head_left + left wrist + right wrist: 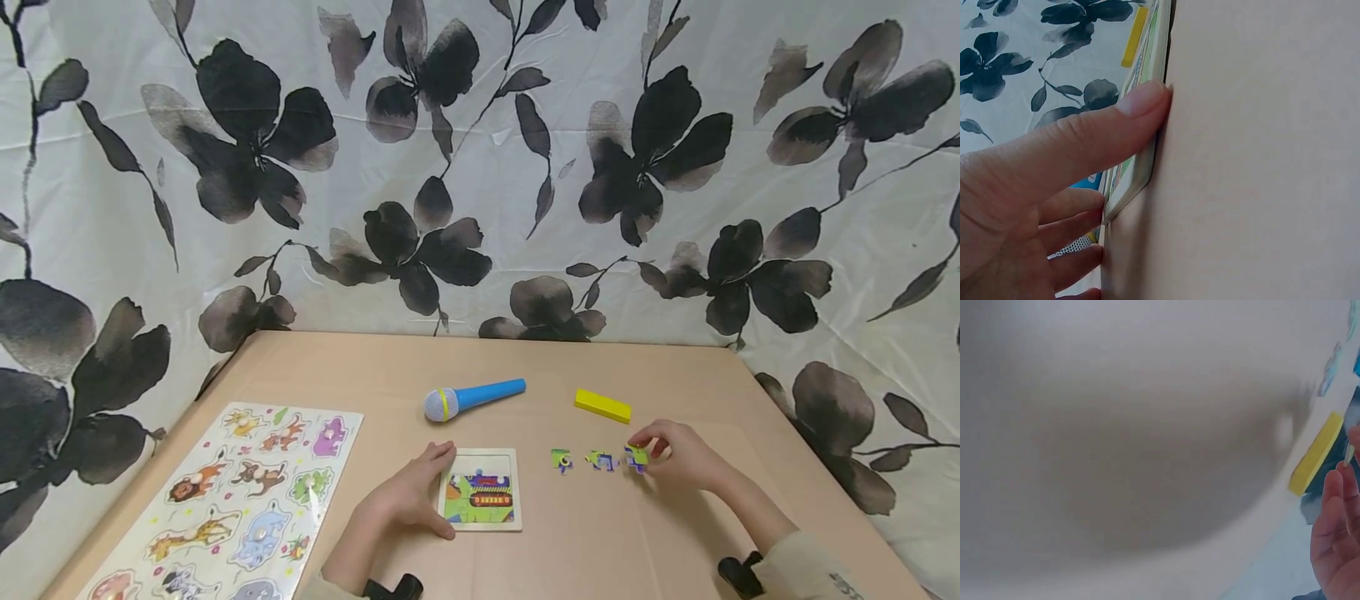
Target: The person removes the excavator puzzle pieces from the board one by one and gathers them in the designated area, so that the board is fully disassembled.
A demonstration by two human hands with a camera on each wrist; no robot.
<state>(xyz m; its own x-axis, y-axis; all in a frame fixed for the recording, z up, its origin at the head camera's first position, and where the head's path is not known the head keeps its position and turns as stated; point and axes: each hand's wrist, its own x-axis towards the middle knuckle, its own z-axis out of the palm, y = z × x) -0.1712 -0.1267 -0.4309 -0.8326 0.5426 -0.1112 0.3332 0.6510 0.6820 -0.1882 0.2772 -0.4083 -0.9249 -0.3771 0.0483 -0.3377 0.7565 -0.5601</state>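
A small white-framed puzzle board (480, 528) lies on the table with part of a colourful vehicle picture fitted in it. At its left side rests my left hand (411, 493); the thumb (1122, 125) lies straight against the board's edge, and the fingers spread toward its upper left corner. To the right, my right hand (684, 454) pinches a green and purple puzzle piece (636, 457) between thumb and fingertips. Two loose puzzle pieces, one green (561, 459) and one purple and green (600, 460), lie between board and right hand. The right wrist view shows only part of that hand.
Behind the board lies a blue toy microphone (480, 395). A yellow block (602, 406) sits beyond the right hand. On the left is a large white animal board (247, 492). A floral cloth (525, 167) hangs behind the table's far edge.
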